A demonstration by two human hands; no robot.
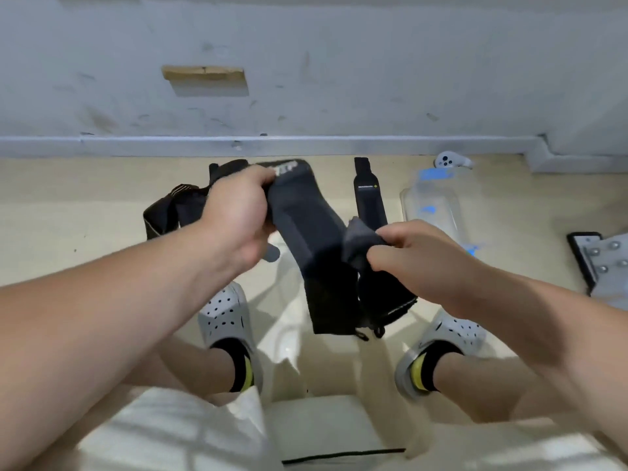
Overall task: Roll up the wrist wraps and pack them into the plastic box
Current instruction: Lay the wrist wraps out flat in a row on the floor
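While you are sitting with your feet apart on the pale floor [85, 198], you are holding a black wrist wrap [306, 215] in the air. It is showing as a wide, dark band with blurred white lettering at its 11 o'clock end and a grey patch at its 3 o'clock end. Its lower part is hanging doubled between your white clogs [226, 317], with thin loops dangling at the bottom edge.

A second wrap [166, 212], black with pale stitching, is lying bunched at 9 o'clock of your left hand [238, 215], which is partly covering it. A third wrap [368, 195] is lying flat at 12 o'clock of your right hand [414, 256]; the held band is hiding its near end. The clear plastic box [438, 202] is sitting at 1 o'clock of that hand, and a white controller [450, 161] is resting just beyond it by the wall [339, 62]. A studded grey panel [601, 263] is lying at 3 o'clock.

Your left hand is gripping the lettered end with curled fingers, and your right hand is pinching the grey end, so the band is sloping down from left to right between them.
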